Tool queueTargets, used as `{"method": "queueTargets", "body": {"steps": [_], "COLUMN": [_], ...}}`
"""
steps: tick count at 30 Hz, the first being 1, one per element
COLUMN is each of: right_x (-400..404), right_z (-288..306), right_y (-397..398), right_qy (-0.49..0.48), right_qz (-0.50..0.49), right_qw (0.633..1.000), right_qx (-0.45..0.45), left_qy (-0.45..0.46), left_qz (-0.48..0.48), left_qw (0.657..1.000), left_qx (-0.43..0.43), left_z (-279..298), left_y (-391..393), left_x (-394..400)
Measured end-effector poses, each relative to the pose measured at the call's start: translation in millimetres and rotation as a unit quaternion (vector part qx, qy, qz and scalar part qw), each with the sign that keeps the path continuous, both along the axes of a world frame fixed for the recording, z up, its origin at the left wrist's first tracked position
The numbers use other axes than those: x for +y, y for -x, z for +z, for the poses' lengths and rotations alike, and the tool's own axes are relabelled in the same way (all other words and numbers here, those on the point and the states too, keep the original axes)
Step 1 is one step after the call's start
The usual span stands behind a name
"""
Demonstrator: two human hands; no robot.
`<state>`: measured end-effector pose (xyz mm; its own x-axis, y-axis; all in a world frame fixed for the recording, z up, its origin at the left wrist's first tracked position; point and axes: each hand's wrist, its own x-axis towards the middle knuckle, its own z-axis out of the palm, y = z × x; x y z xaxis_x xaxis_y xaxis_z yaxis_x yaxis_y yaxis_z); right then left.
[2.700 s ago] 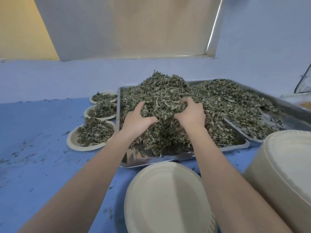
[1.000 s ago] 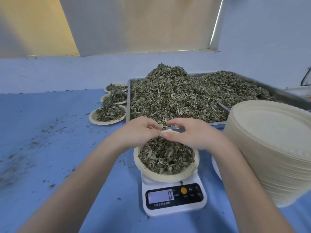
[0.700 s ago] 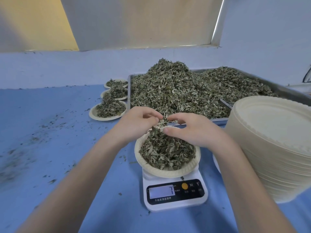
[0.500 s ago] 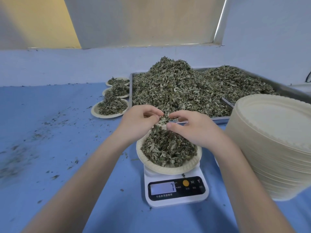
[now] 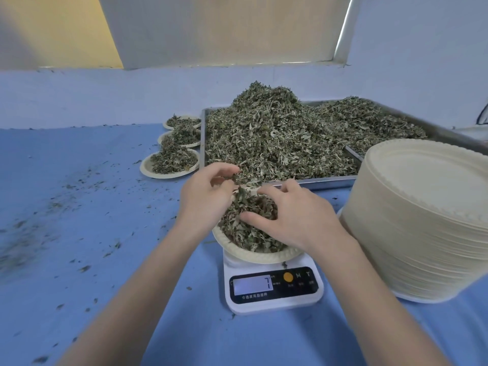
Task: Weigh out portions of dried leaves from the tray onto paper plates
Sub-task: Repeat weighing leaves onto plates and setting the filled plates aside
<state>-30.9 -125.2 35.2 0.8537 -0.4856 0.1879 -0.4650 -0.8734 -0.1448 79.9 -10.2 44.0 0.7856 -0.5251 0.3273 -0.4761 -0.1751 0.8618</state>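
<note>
A paper plate (image 5: 260,256) heaped with dried leaves (image 5: 245,233) sits on a white digital scale (image 5: 273,289) whose display shows a 7. My left hand (image 5: 204,198) hovers over the plate's far left side, fingers curled on a pinch of leaves. My right hand (image 5: 290,215) lies on the heap, fingers spread over the leaves. Behind them a metal tray (image 5: 327,180) carries a tall mound of dried leaves (image 5: 266,133).
Three filled paper plates (image 5: 169,165) line the tray's left side. A tall stack of unused paper plates (image 5: 420,217) stands right of the scale. A second tray of leaves (image 5: 369,122) overlaps the first at the back right. Leaf crumbs dot the blue table (image 5: 79,207).
Both hands carried leaves from the tray's mound down to the plate on the scale. My right hand has since lowered onto the heap. The display went from 0 to 7.
</note>
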Motion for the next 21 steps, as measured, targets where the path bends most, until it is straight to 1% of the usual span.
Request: {"method": "queueTargets", "body": {"steps": [3, 7, 9, 14, 18, 21], "right_x": [3, 1, -1, 1, -2, -6], "right_z": [-3, -4, -3, -2, 2, 10], "right_y": [-4, -1, 1, -1, -4, -7], "right_qy": [0.016, 0.020, 0.008, -0.029, -0.081, -0.085], "right_qz": [0.007, 0.011, 0.011, 0.040, 0.069, 0.076], "right_qw": [1.000, 0.999, 0.999, 0.999, 0.992, 0.989], "right_qx": [-0.003, -0.030, -0.039, -0.022, -0.067, -0.099], "left_qy": [0.012, 0.030, 0.032, 0.033, 0.042, 0.047], "left_qz": [0.011, 0.024, 0.031, 0.039, 0.042, 0.039], "left_qw": [1.000, 0.999, 0.999, 0.999, 0.998, 0.998], "left_qx": [0.000, 0.000, 0.007, 0.009, 0.009, 0.011], "left_z": [-4, -8, -11, -17, -19, -17], "left_y": [1, 2, 3, 8, 9, 9], "left_x": [3, 6, 7, 5, 5, 6]}}
